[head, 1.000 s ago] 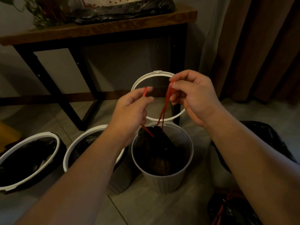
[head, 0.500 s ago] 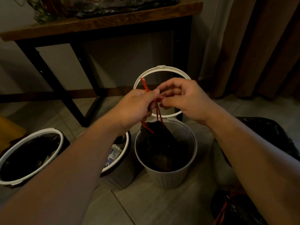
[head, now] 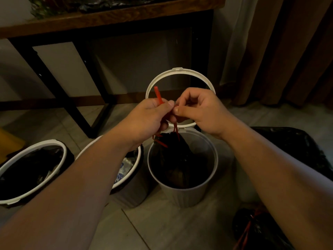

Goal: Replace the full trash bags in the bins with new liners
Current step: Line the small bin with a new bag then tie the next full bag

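A white bin (head: 183,193) stands in the middle of the floor with a gathered black trash bag (head: 177,159) inside it. Red drawstrings (head: 158,95) run up from the bag's neck. My left hand (head: 149,120) pinches one string, whose end sticks up above the fingers. My right hand (head: 200,110) pinches the other string right beside it, thumb tips almost touching. Both hands hover just above the bin's back rim. The bin's white ring lid (head: 180,73) stands tipped up behind my hands.
Two lined bins stand to the left, one (head: 131,177) partly under my left forearm and another (head: 34,170) at the far left. A tied black bag with a red string (head: 252,230) lies at the bottom right, and a black-lined bin (head: 295,147) beyond it. A wooden table (head: 111,17) and a curtain (head: 281,51) stand behind.
My hands came together from about a hand's width apart and now meet over the bin with the red strings between them. The view has shifted slightly downward.
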